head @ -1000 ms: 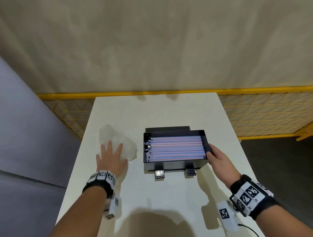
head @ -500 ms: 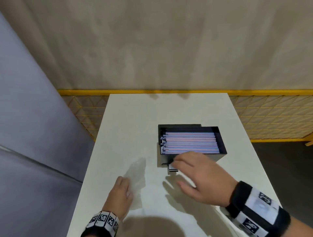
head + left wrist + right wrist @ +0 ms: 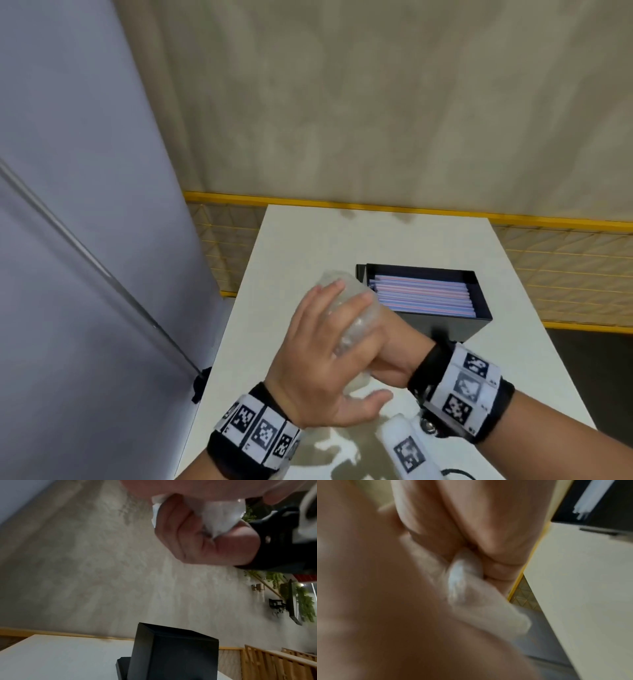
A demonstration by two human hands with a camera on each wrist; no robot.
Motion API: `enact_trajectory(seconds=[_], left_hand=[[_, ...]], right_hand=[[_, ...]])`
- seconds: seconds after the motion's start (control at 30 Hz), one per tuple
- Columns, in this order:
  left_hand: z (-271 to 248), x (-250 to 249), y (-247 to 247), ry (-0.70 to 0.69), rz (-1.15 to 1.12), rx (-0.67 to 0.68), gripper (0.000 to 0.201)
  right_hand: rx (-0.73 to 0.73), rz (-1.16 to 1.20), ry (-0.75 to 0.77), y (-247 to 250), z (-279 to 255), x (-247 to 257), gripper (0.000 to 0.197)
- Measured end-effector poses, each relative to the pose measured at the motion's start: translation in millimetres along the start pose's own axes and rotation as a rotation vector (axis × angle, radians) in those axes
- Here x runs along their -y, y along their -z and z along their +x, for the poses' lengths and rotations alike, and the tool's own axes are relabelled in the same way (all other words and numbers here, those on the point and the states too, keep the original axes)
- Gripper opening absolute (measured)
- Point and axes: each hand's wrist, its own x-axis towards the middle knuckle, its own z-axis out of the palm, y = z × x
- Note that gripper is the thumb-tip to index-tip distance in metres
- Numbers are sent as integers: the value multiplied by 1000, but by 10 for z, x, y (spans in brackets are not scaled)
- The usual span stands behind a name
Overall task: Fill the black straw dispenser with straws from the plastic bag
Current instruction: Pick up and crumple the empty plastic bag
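The black straw dispenser (image 3: 445,323) stands open-topped on the white table (image 3: 301,246), with pink and blue straws (image 3: 424,294) lying in a flat layer inside. Both hands hold the crumpled clear plastic bag (image 3: 356,323) in the air, in front and to the left of the dispenser. My left hand (image 3: 325,356) wraps over the bag from the near side. My right hand (image 3: 397,353) grips it from behind; the left wrist view shows the right hand (image 3: 202,534) with fingers curled round the bag (image 3: 221,515). No straws are visible in the bag. The right wrist view is blurred, with the bag (image 3: 462,577) squeezed between the palms.
A grey partition (image 3: 85,240) runs close along the table's left edge. A yellow rail (image 3: 376,205) and mesh fence (image 3: 565,267) lie behind and to the right of the table. A beige wall rises beyond.
The left hand lifted the bag off the table. The right hand left the dispenser's side, crossed over, and now grips the bag too. The head view swung left.
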Motion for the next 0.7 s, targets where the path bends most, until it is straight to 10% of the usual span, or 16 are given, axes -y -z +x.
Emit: enact_trajectory(seconds=[0.43,0.7], left_hand=[[530,1,32,25,106,-103,48],[565,-89,-83,84,381,279,47]], right_hand=[[83,1042,34,86,-255,316,74],[-257,762,-38,193,-272,484,62]])
